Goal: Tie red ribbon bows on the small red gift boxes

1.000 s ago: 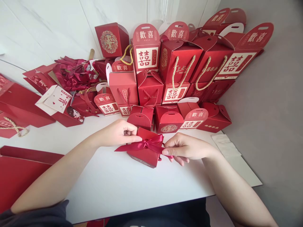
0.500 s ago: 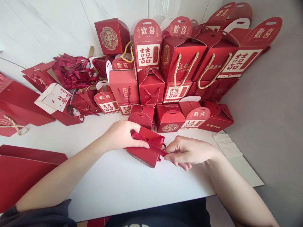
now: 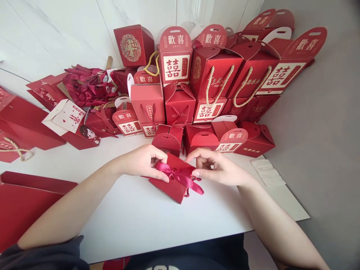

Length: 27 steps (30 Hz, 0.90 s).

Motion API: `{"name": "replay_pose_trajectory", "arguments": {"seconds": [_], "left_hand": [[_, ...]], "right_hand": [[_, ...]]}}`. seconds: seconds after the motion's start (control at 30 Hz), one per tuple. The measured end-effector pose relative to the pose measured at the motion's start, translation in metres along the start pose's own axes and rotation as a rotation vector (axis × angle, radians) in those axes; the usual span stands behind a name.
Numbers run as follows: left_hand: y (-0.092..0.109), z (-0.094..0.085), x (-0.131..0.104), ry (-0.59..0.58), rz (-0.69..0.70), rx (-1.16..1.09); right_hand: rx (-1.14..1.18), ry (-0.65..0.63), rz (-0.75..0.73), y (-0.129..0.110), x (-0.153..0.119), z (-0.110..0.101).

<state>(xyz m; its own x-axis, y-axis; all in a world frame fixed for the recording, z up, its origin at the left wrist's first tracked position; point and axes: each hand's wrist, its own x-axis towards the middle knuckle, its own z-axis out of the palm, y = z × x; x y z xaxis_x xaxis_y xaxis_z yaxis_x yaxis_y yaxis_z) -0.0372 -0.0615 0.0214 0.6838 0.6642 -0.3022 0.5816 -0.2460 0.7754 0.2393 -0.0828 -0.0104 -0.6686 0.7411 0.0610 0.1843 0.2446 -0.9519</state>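
Observation:
A small red gift box (image 3: 171,190) lies on the table between my hands, a shiny red ribbon (image 3: 189,183) tied in a bow on its top. My left hand (image 3: 143,162) is closed, thumb and fingers pinching the bow's left loop. At the bow's right side, my right hand (image 3: 218,167) has its thumb tip against the right loop, with the index finger stretched apart over the box. One ribbon tail hangs loose over the box's right edge, beside a twisted red cord handle (image 3: 187,193).
Stacked red gift boxes (image 3: 216,71) fill the back of the white table (image 3: 126,217). A pile of red ribbons (image 3: 84,86) lies at the back left. Larger red bags (image 3: 30,123) and a big red box (image 3: 30,210) stand left. White tissues (image 3: 267,172) lie right, by the grey wall.
My right hand has let go of the ribbon tail and moved up and left to the bow's right loop. The tail now hangs free; my left hand still pinches the left loop.

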Motion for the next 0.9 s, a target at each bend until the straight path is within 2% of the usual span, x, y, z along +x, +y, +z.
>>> {"name": "replay_pose_trajectory", "arguments": {"seconds": [0.13, 0.3, 0.47, 0.57, 0.67, 0.77, 0.9], "left_hand": [[-0.003, -0.002, 0.0, -0.025, -0.003, 0.047], [-0.002, -0.007, -0.004, -0.053, -0.002, 0.049], [0.009, -0.012, -0.018, 0.062, 0.003, 0.025], [0.014, -0.016, -0.027, 0.105, -0.085, 0.135], [0.013, -0.019, -0.03, 0.01, -0.183, 0.187], [0.008, -0.021, -0.025, -0.093, -0.185, 0.112], [0.005, -0.024, -0.022, -0.127, -0.186, 0.08]], "right_hand": [[-0.035, -0.032, -0.06, 0.005, 0.003, 0.01], [-0.013, -0.044, -0.056, 0.005, 0.003, 0.01], [-0.019, -0.036, -0.023, 0.003, 0.002, 0.008], [-0.005, -0.057, 0.013, 0.002, 0.002, 0.007], [0.014, -0.075, 0.045, 0.002, 0.001, 0.007], [0.03, -0.085, 0.062, 0.003, 0.001, 0.007], [0.044, -0.097, 0.09, 0.003, 0.001, 0.008]]}}
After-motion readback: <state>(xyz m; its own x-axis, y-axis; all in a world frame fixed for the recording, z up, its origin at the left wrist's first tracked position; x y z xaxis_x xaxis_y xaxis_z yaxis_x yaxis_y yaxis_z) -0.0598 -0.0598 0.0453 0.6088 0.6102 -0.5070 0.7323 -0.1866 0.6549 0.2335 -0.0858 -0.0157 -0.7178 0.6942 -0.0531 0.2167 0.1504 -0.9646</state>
